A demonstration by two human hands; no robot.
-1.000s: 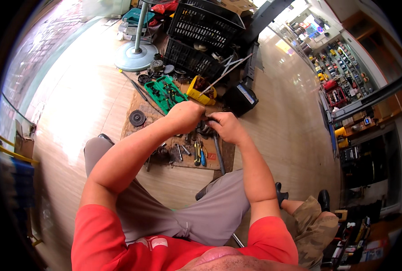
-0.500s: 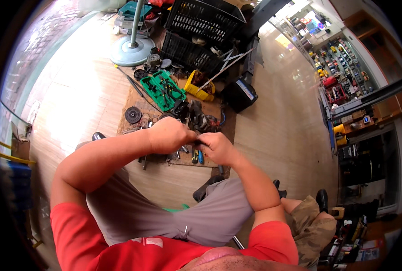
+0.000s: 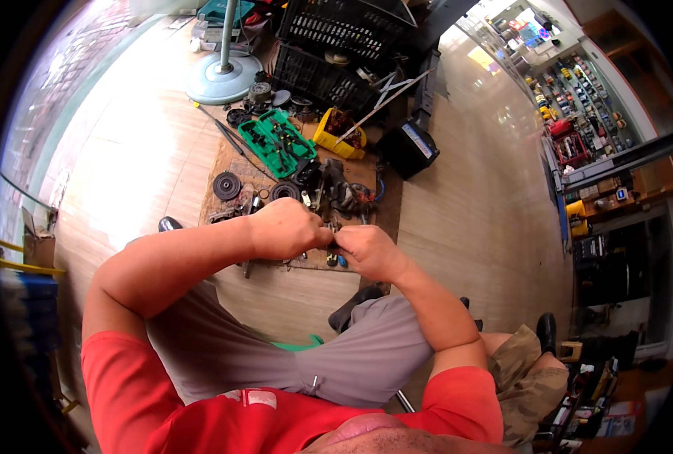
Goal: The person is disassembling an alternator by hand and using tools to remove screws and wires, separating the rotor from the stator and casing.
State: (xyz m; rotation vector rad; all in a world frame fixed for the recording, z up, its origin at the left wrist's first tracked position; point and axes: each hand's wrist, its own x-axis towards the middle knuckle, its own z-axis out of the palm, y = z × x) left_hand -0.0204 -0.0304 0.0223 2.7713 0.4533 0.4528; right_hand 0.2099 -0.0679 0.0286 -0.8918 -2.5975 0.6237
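Note:
My left hand [image 3: 287, 229] and my right hand [image 3: 368, 250] meet knuckle to knuckle above the work board [image 3: 219, 163]. Both are closed, fingers curled in and pinched together. Whatever lies between the fingertips is small, dark and mostly hidden, so its kind does not show. Just beyond the hands sit a greasy dark metal machine part [image 3: 340, 189] and a black ring-shaped part [image 3: 284, 192]. Below the right hand, a blue-handled tool [image 3: 342, 260] shows in part. To the left on the board lies a round black disc [image 3: 227, 185].
Beyond the board's parts are an open green tool case [image 3: 276, 144], a yellow bin [image 3: 340, 135] and stacked black crates [image 3: 329, 76]. A black battery [image 3: 407, 149] stands at the right, a pole's round base [image 3: 223, 78] at the far left. Another person's leg [image 3: 529, 371] is beside me.
Both hands stay closed and together, the right one turned slightly and a little lower. The dark thing between them shows less now. The whole view has shifted slightly.

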